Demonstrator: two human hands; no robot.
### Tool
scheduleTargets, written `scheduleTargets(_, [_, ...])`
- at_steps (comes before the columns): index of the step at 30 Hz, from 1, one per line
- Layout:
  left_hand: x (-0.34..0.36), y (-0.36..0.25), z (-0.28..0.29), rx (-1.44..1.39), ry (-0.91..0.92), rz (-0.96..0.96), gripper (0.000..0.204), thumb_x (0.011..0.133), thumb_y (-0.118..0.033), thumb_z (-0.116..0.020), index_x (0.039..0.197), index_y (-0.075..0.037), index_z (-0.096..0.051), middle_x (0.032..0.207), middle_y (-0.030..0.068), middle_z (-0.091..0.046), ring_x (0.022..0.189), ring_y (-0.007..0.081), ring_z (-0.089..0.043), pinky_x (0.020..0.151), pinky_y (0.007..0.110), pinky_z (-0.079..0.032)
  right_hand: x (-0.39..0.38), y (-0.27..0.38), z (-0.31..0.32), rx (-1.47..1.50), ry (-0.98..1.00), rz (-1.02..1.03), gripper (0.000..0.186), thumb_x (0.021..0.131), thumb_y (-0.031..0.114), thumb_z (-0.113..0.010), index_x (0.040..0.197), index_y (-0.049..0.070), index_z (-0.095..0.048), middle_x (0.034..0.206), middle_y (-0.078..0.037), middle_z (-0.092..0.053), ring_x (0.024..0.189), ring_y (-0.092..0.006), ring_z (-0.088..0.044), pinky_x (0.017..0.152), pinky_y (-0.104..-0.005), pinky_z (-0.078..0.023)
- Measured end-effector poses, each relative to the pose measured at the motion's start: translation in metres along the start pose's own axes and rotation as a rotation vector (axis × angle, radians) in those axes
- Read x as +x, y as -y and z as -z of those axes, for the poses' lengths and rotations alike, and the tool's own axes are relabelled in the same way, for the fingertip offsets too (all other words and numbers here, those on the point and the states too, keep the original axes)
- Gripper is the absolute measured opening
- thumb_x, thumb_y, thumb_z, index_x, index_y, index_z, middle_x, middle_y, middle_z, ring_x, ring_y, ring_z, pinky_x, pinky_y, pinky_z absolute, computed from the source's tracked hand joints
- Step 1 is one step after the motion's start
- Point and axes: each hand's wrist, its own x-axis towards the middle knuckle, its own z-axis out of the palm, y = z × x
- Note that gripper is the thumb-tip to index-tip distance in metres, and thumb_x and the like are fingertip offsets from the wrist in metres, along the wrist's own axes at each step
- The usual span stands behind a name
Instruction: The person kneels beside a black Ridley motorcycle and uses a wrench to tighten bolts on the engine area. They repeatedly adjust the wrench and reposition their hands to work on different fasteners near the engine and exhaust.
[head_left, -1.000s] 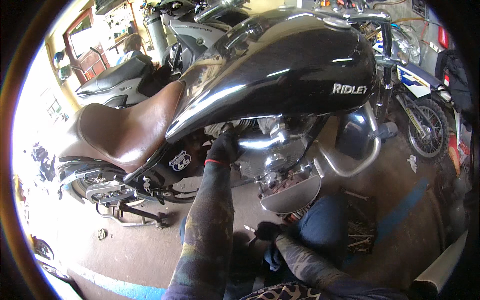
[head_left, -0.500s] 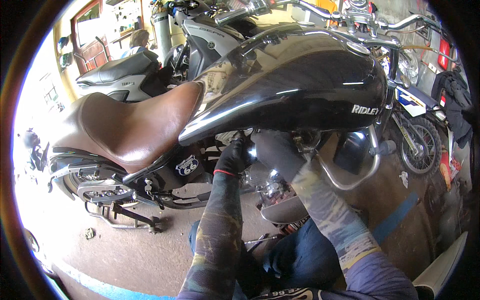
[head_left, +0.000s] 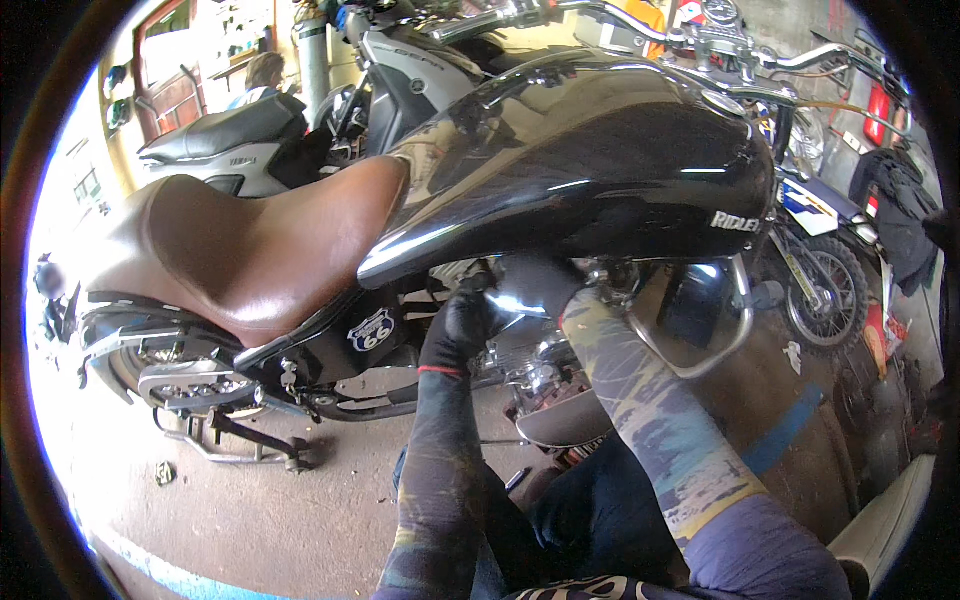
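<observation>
A motorcycle with a glossy black fuel tank [head_left: 600, 170] and a brown leather seat [head_left: 230, 260] stands side-on before me. Both my hands, in dark gloves, reach in beneath the tank's lower edge, at the engine [head_left: 540, 375]. My left hand [head_left: 465, 320] is curled closed near the tank's rear underside; what it grips is hidden. Just right of it, my right hand [head_left: 535, 285] is up against the tank's underside, its fingers out of sight. Between and below the hands shows a shiny chrome cover [head_left: 520, 312].
A paddock stand [head_left: 235, 440] props the rear wheel. Behind are a grey scooter [head_left: 225, 145] and a seated person [head_left: 264, 75]. A dirt bike [head_left: 825, 270] stands at right. A dark tool [head_left: 517, 480] lies on the floor by my legs. A chrome crash bar [head_left: 735, 330] sticks out at the front.
My right hand has shifted slightly left under the tank, its forearm with it. The left hand stays at nearly the same spot, wrist a little lower. The view has shifted slightly.
</observation>
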Motion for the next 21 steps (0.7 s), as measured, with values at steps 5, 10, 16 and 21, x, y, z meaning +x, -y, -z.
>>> scheduleTargets(5, [-0.007, -0.015, 0.005, 0.147, 0.067, 0.163, 0.051, 0.083, -0.008, -0.074, 0.130, 0.001, -0.057, 0.127, 0.0195, -0.063, 0.117, 0.0305, -0.061, 0.103, 0.038, -0.047, -0.004, 0.005, 0.003, 0.077, 0.038, -0.154, 0.044, 0.087, 0.040, -0.063, 0.101, 0.000, -0.075, 0.099, -0.027, -0.071, 0.092, -0.0431, -0.069, 0.090, -0.0518, -0.053])
scheduleTargets(10, [-0.008, -0.052, 0.025, 0.338, -0.078, 0.418, 0.033, 0.094, -0.020, -0.068, 0.118, 0.002, -0.065, 0.106, 0.0135, -0.070, 0.095, 0.0237, -0.065, 0.083, 0.035, -0.052, -0.009, 0.013, -0.002, 0.173, -0.147, -0.188, 0.042, 0.090, 0.036, -0.062, 0.112, 0.001, -0.071, 0.106, -0.026, -0.068, 0.096, -0.0428, -0.067, 0.088, -0.0505, -0.052])
scheduleTargets(16, [-0.042, -0.254, -0.008, 0.264, -0.169, 0.490, 0.027, 0.104, -0.018, -0.055, 0.114, 0.004, -0.067, 0.091, 0.0052, -0.069, 0.076, 0.0086, -0.059, 0.066, 0.026, -0.049, -0.014, 0.018, 0.006, 0.113, -0.218, -0.160, 0.048, 0.087, 0.032, -0.067, 0.126, 0.003, -0.065, 0.125, -0.028, -0.063, 0.114, -0.0409, -0.063, 0.101, -0.0480, -0.048])
scheduleTargets(21, [-0.062, -0.384, -0.076, -0.140, -0.087, 0.119, 0.025, 0.099, -0.012, -0.056, 0.117, 0.003, -0.066, 0.105, 0.0094, -0.070, 0.093, 0.0155, -0.064, 0.085, 0.028, -0.050, -0.024, 0.023, 0.025, 0.171, -0.171, -0.221, 0.046, 0.087, 0.034, -0.067, 0.119, 0.002, -0.067, 0.119, -0.025, -0.067, 0.110, -0.0383, -0.065, 0.098, -0.0456, -0.049])
